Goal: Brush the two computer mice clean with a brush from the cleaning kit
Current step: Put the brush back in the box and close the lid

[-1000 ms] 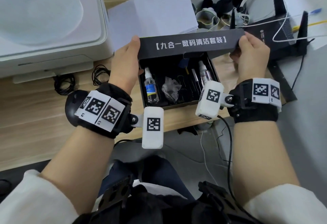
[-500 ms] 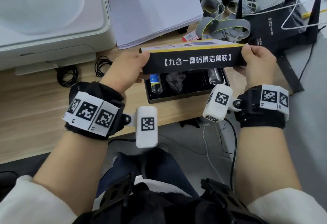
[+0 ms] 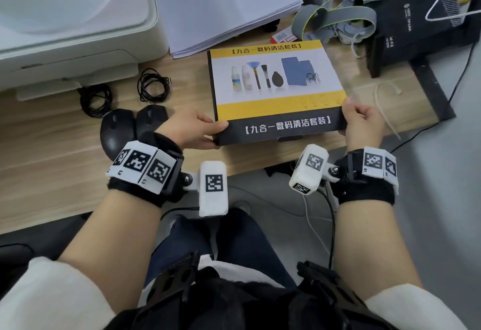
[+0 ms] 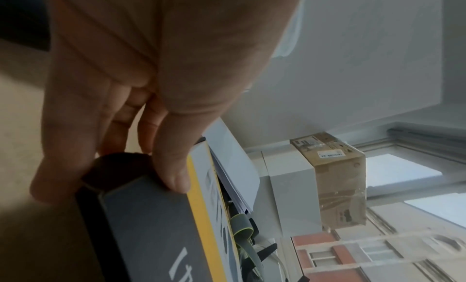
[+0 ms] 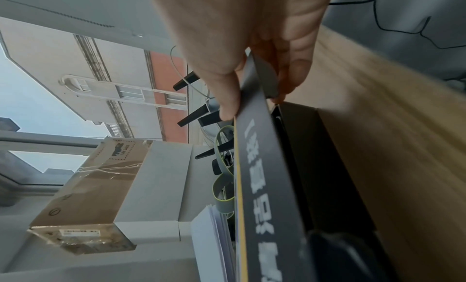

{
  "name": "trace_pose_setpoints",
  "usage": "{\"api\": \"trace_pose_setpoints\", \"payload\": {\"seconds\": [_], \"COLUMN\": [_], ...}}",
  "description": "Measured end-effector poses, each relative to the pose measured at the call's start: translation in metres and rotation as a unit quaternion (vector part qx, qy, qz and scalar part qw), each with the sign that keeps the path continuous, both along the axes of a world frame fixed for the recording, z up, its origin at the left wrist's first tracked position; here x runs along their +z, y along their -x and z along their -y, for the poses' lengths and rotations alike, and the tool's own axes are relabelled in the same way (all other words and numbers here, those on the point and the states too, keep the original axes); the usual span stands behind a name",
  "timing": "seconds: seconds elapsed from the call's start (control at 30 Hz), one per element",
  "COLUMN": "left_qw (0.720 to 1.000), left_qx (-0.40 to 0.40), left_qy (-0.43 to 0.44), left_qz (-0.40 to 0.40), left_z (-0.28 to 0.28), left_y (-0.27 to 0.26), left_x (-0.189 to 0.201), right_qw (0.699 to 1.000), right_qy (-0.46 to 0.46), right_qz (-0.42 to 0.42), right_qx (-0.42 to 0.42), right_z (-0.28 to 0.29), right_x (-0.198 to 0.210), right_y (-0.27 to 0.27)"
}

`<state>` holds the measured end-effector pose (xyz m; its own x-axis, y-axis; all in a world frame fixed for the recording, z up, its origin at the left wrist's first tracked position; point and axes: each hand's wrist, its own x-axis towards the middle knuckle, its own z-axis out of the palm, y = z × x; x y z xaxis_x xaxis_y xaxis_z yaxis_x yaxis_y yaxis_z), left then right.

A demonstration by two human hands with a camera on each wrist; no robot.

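A pale wood-grain worktop (image 3: 46, 147) carries everything, largest first: a white printer (image 3: 70, 17) fills its far left corner, and a thick stack of white paper (image 3: 223, 4) lies just right of it. At the far right stands a black router with upright antennas (image 3: 411, 22), with grey elastic straps edged in yellow-green (image 3: 335, 19) heaped in front of it. In the middle lies the flat cardboard cleaning kit box (image 3: 276, 87), its lid down, yellow bands and a white panel picturing bottles, brushes, a blower and cloths on top, a black front edge with white Chinese lettering facing the person. The left hand (image 3: 192, 129) grips the box's near left corner, thumb on the lid and fingers curled beneath, as the left wrist view also shows. The right hand (image 3: 361, 121) grips the near right corner in the same way, thumb on top and fingers wrapped under the front flap. Two black computer mice (image 3: 117, 129) sit side by side on the worktop just left of the left hand, partly hidden by its wrist. Two small coils of black cable (image 3: 153, 84) lie beyond the mice, near the printer's front
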<state>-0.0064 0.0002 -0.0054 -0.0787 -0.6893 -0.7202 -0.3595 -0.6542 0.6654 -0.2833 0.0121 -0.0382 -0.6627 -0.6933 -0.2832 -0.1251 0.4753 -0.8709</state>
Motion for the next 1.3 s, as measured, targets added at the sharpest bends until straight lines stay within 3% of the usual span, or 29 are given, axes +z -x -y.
{"api": "trace_pose_setpoints", "payload": {"seconds": [0.57,0.93,1.3], "left_qw": [0.998,0.997,0.998], "left_qx": [0.069,0.029,0.033], "left_qy": [-0.007,0.014,-0.014], "left_qz": [0.012,0.068,0.049], "left_z": [-0.010,-0.008,-0.006], "left_y": [0.006,0.012,0.010], "left_x": [-0.009,-0.009,-0.009], "right_qw": [0.999,0.998,0.999], "right_qy": [-0.020,-0.007,0.006], "right_qz": [-0.029,-0.023,-0.003], "right_qx": [-0.005,0.052,0.050], "right_z": [-0.010,-0.015,-0.010], "right_x": [-0.016,-0.022,-0.021], "right_y": [-0.003,0.001,0.001]}}
